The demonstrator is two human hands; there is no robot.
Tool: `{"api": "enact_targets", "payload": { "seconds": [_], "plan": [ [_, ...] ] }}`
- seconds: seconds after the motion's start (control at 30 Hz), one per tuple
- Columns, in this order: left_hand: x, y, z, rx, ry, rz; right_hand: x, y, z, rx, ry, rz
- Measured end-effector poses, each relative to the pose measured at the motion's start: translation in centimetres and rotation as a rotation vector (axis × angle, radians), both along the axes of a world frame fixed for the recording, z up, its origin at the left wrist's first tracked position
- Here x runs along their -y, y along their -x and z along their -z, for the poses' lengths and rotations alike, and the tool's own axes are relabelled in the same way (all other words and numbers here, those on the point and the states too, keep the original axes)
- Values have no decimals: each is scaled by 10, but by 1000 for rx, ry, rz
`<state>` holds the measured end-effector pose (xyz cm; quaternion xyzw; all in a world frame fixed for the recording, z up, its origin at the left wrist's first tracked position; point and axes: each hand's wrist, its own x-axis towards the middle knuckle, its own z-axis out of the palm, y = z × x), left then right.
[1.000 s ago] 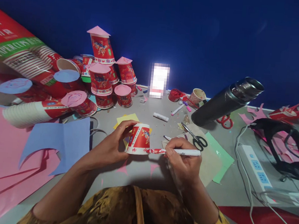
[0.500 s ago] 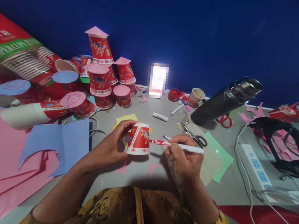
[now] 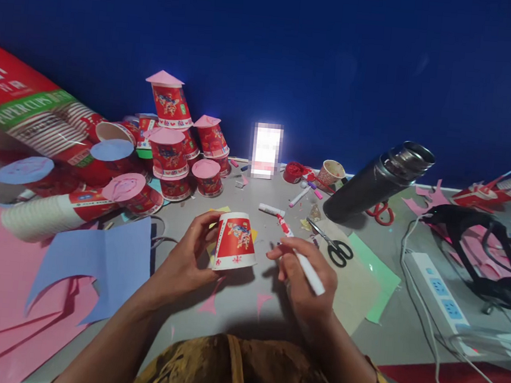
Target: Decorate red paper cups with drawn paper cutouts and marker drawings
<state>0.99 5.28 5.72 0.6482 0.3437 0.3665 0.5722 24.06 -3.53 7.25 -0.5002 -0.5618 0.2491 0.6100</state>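
My left hand (image 3: 191,251) grips a red and white paper cup (image 3: 235,241) from its left side. The cup is upside down and slightly tilted, its printed figure facing me. In my right hand (image 3: 308,273) is a white marker (image 3: 308,272) with a red-stained front end, pointing up and away, apart from the cup. A capped white marker (image 3: 272,209) lies on the table beyond. Black-handled scissors (image 3: 338,252) lie just past my right hand. Pink paper scraps (image 3: 262,303) are on the table below the cup.
Stacked cups with pink paper tops (image 3: 167,154) stand at the back left, beside a bag of paper cups (image 3: 42,119). Pink and blue paper sheets (image 3: 119,257) cover the left. A dark thermos (image 3: 372,187), power strip (image 3: 441,291) with cables and black strap frame (image 3: 483,247) occupy the right.
The marker has come away from the cup and swung to point upward in my right hand. My left hand has turned the cup a little, showing more of the printed figure.
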Motion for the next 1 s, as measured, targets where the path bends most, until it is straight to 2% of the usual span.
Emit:
{"api": "enact_targets", "payload": {
  "seconds": [0.1, 0.17, 0.37, 0.57, 0.7, 1.0],
  "plan": [
    [2, -4, 0, 26, 33, -9, -5, 4, -3, 289, -134, -13],
    [3, -7, -1, 31, 47, -1, -9, 5, -4, 401, -218, -10],
    [4, -6, -3, -5, 15, 65, -14, 5, 3, 569, -316, -5],
    [2, 4, -20, -274, -72, 111, -13, 13, 4, 679, -307, -24],
    [0, 3, -27, -350, -149, 124, -13, 13, 2, 628, -266, -72],
    [-5, 2, -16, -276, -241, 56, -11, -8, 0, 226, -274, -24]
  ]
}}
